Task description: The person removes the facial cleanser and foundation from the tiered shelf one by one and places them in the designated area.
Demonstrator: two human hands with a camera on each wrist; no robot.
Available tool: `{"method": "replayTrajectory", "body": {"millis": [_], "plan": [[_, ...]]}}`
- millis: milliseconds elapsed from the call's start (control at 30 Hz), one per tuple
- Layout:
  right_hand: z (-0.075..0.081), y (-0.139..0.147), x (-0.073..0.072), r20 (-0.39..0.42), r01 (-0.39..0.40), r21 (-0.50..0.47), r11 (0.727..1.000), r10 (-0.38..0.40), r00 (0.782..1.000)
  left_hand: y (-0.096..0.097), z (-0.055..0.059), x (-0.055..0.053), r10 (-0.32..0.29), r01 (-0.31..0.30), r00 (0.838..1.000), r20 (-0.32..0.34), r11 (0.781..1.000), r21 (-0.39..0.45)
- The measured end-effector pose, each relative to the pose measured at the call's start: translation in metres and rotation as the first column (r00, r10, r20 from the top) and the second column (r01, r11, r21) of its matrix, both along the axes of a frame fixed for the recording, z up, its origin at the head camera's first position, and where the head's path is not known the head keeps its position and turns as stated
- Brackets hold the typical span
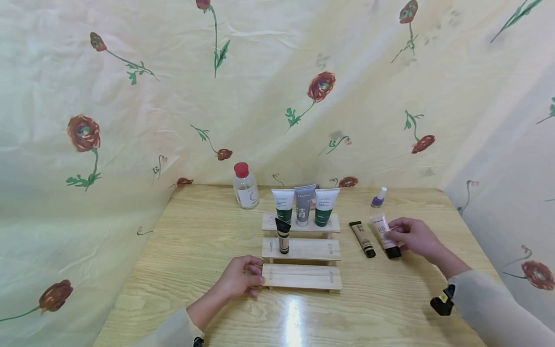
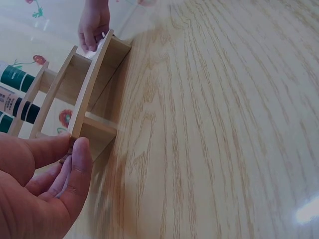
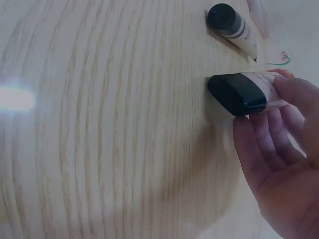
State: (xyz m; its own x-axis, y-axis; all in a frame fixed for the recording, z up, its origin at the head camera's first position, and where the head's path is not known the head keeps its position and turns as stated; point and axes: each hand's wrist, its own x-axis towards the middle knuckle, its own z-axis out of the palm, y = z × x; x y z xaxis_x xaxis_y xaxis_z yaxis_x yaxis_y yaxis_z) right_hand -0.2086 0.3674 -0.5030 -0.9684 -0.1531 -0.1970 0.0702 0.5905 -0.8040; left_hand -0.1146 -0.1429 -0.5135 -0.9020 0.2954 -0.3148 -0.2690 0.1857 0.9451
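My left hand (image 1: 240, 277) pinches the left end of the lowest step of a three-step wooden rack (image 1: 301, 277), thumb above and fingers below. On the right, my right hand (image 1: 414, 235) grips a pink BB cream tube (image 1: 381, 227) with a black cap between thumb and fingers. In the right wrist view its black cap (image 3: 238, 93) faces the camera, close over the table. Left of it lies a beige tube (image 1: 362, 238) with a black cap. A small beige tube (image 1: 284, 237) stands on the middle step. Two white-and-green tubes (image 1: 284, 200) and a grey tube (image 1: 303, 205) stand on the top step.
A clear bottle (image 1: 246, 190) with a red cap stands behind the rack on the left. Near the table's back right stands a purple nail polish bottle (image 1: 378, 198) with a white cap. Flowered cloth (image 1: 260, 96) hangs behind the wooden table (image 1: 195, 231).
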Motion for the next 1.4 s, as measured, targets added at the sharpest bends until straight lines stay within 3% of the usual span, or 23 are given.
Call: {"method": "replayTrajectory", "body": {"millis": [667,933,1100,1400], "plan": [[-0.007,-0.003,-0.002,-0.033,-0.013,0.199,0.98,0.02,0.999,0.0,0.0,0.0,0.015,-0.015,1.0,0.021,1.0,-0.006],[-0.009,0.001,-0.003,-0.019,0.01,0.214,0.977,-0.006,1.0,0.001,-0.001,0.0,0.012,-0.012,1.0,0.02,1.0,-0.011],[0.005,0.0,0.0,-0.048,0.013,0.159,0.987,-0.006,0.999,0.001,-0.001,0.0,0.008,-0.008,1.0,0.012,1.0,-0.011],[0.054,-0.02,0.007,-0.169,-0.044,0.027,0.999,0.048,0.984,0.002,0.002,0.001,0.013,-0.013,1.0,0.018,1.0,0.0]]}}
